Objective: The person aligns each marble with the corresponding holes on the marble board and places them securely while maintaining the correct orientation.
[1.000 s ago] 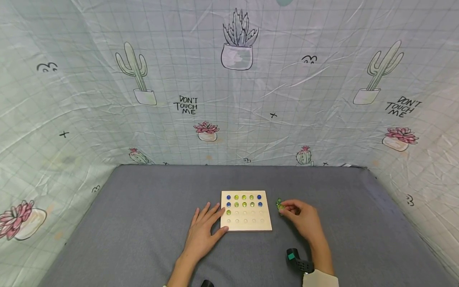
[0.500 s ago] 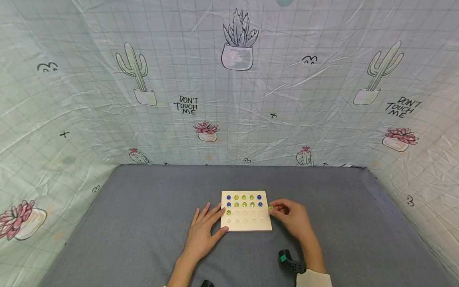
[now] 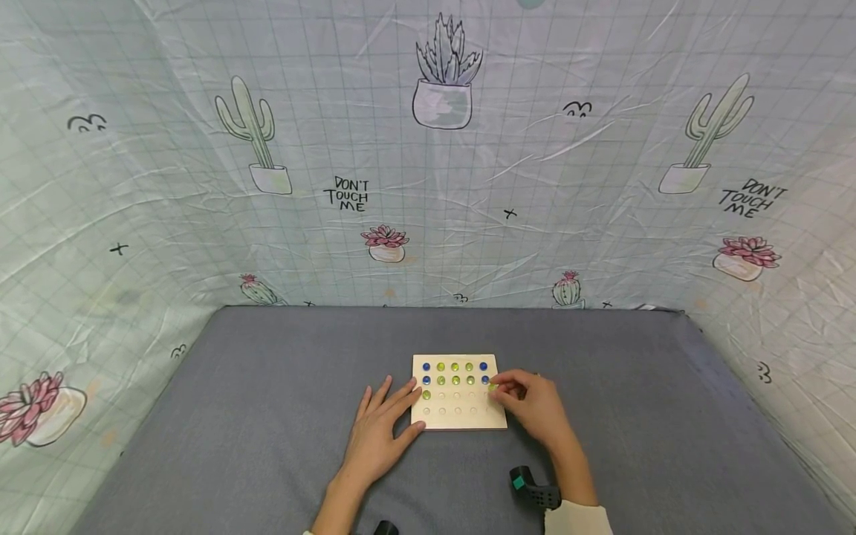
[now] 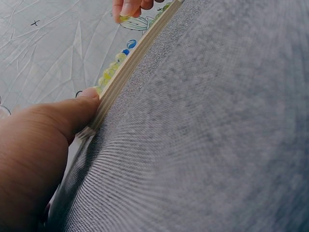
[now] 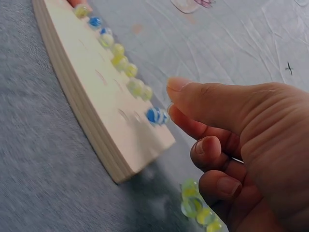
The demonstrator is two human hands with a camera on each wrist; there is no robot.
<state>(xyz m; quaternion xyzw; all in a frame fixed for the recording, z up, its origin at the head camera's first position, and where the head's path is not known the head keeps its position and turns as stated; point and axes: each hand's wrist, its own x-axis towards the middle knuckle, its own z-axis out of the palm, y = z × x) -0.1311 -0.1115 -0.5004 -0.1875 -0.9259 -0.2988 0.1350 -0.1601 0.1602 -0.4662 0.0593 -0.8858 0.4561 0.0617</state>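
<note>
On the grey cloth point(image 3: 281, 416), a pale wooden board point(image 3: 464, 421) lies flat, its two far rows filled with green marbles point(image 3: 456, 380) and blue marbles point(image 3: 426, 380), one more green at nine o'clock. The left hand point(image 3: 377, 435), fingers spread and nearly straight, touches the edge from eight to nine o'clock. Over three o'clock, the right hand point(image 3: 535, 405) pinches a yellow-green marble point(image 3: 493, 387) between thumb and forefinger; outside that edge sit loose marbles point(image 5: 192, 206).

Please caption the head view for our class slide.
Left hand on a wooden board with blue marbles and yellow-green marbles; right hand pinching another marble over it.
</note>
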